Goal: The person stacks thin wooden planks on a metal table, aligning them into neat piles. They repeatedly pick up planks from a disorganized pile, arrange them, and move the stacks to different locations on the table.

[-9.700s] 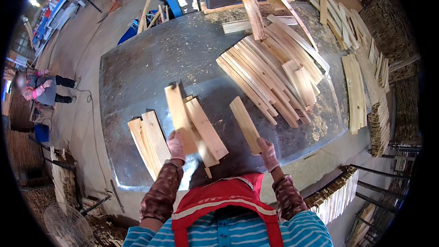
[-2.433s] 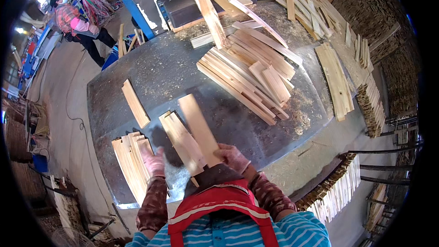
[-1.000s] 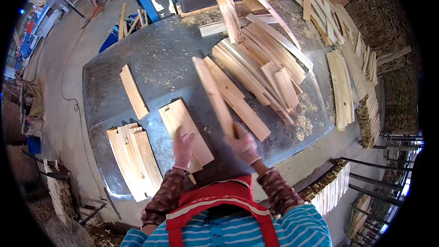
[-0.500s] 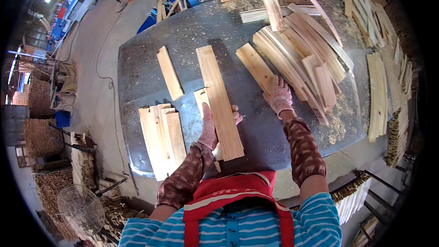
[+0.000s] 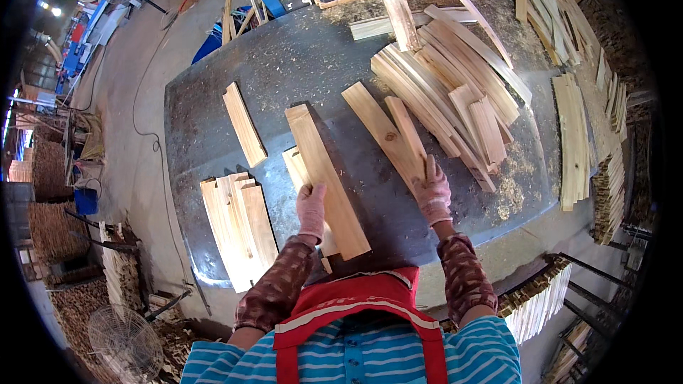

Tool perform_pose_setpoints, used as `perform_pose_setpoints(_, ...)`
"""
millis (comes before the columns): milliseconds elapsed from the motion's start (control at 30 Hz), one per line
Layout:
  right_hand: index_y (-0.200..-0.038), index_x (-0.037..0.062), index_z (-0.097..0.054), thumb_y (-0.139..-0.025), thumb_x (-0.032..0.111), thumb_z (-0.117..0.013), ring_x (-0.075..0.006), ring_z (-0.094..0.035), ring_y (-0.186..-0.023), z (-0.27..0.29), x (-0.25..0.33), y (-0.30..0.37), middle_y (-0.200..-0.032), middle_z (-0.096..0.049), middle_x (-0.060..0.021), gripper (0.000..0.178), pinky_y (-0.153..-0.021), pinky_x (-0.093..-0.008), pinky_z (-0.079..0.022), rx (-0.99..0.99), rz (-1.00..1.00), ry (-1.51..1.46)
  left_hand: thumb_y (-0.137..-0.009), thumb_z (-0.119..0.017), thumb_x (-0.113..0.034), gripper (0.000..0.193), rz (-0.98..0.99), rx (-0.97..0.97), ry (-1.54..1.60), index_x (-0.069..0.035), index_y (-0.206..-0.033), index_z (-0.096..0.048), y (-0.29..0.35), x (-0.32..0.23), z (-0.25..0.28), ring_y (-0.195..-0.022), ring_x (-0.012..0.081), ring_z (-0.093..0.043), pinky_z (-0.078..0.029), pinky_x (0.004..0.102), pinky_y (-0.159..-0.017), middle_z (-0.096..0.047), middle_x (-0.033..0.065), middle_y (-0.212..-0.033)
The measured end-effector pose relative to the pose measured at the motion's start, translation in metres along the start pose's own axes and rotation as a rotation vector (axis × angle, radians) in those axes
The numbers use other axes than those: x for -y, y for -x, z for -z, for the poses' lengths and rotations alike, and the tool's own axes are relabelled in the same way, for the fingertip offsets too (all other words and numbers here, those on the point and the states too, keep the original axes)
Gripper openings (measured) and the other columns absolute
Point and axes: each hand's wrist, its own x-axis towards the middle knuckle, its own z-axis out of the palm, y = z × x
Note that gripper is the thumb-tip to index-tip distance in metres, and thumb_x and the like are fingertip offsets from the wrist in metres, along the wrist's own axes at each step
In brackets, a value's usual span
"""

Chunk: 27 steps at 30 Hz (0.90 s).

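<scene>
My left hand, in a pale pinkish glove, is closed at the left edge of a long wooden board. Partly under that board lies a shorter piece of wood, which the same hand touches. My right hand, gloved alike, grips the near end of a knotted wooden board. A narrower wooden strip lies along that board's right side, its near end at the right fingers. Whether the right hand holds the strip too is hard to tell.
A dark worktable carries a single short board and a row of boards at left. A large heap of boards covers the right side, with sawdust beside it. A wire-guarded fan stands lower left.
My right hand has drawn the knotted board nearer, and a narrow strip now shows beside it. My left fingers no longer reach around the long board's right edge. The whole view has shifted.
</scene>
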Motion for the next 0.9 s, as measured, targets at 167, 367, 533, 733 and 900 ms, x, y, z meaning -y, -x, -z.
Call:
perform_pose_setpoints(167, -0.152, 0.0085, -0.03, -0.076, 0.036, -0.077, -0.0421, -0.052, -0.126, 0.0, 0.029, 0.003, -0.14, -0.05, -0.0222, 0.093, -0.102, -0.0477, -0.047, 0.115, 0.004, 0.339, -0.086, -0.071, -0.026, 0.043, 0.012, -0.039, -0.487, -0.001, -0.119, -0.064, 0.003, 0.044, 0.007, -0.079, 0.0176, -0.065, -0.052, 0.0339, -0.068, -0.068, 0.0095, -0.09)
perform_pose_setpoints(367, -0.148, 0.012, -0.045, -0.08, 0.044, -0.072, -0.0405, -0.065, -0.104, 0.006, 0.072, 0.017, -0.118, -0.062, -0.0252, 0.08, -0.09, -0.0468, -0.053, 0.189, -0.114, -0.135, -0.09, -0.074, -0.022, 0.061, -0.172, 0.223, -0.237, -0.002, -0.142, -0.048, 0.02, 0.019, -0.012, -0.095, 0.0152, -0.062, -0.052, 0.03, -0.084, -0.066, 0.0066, -0.105)
perform_pose_setpoints(533, -0.151, 0.0139, -0.045, -0.086, 0.053, -0.071, -0.0391, -0.051, -0.133, -0.01, 0.135, 0.087, -0.144, -0.052, -0.0228, 0.08, -0.109, -0.045, -0.044, 0.281, 0.154, -0.523, -0.092, -0.072, -0.023, 0.041, 0.118, 0.431, 0.127, -0.002, -0.125, -0.061, 0.029, -0.027, -0.038, -0.09, 0.0186, -0.067, -0.058, 0.0344, -0.08, -0.069, 0.0086, -0.105)
perform_pose_setpoints(733, -0.134, 0.0073, -0.055, -0.084, 0.033, -0.067, -0.0391, -0.054, -0.126, 0.017, 0.074, 0.019, -0.14, -0.054, -0.02, 0.057, -0.103, -0.0473, -0.048, -0.121, 0.215, -0.072, -0.091, -0.068, -0.007, 0.032, -0.113, 0.228, 0.021, 0.0, -0.121, -0.062, -0.006, -0.019, 0.063, -0.084, 0.0176, -0.068, -0.059, 0.0306, -0.074, -0.07, 0.0066, -0.099)
perform_pose_setpoints(900, -0.134, 0.0103, -0.055, -0.085, 0.028, -0.069, -0.038, -0.057, -0.12, 0.052, 0.006, -0.047, -0.133, -0.058, -0.0162, 0.054, -0.098, -0.0491, -0.051, -0.231, -0.129, 0.25, -0.084, -0.076, -0.022, 0.043, -0.217, -0.181, -0.703, -0.003, -0.12, -0.062, 0.012, 0.046, 0.161, -0.11, 0.0297, -0.058, -0.052, 0.0397, -0.091, -0.053, 0.0147, -0.132)
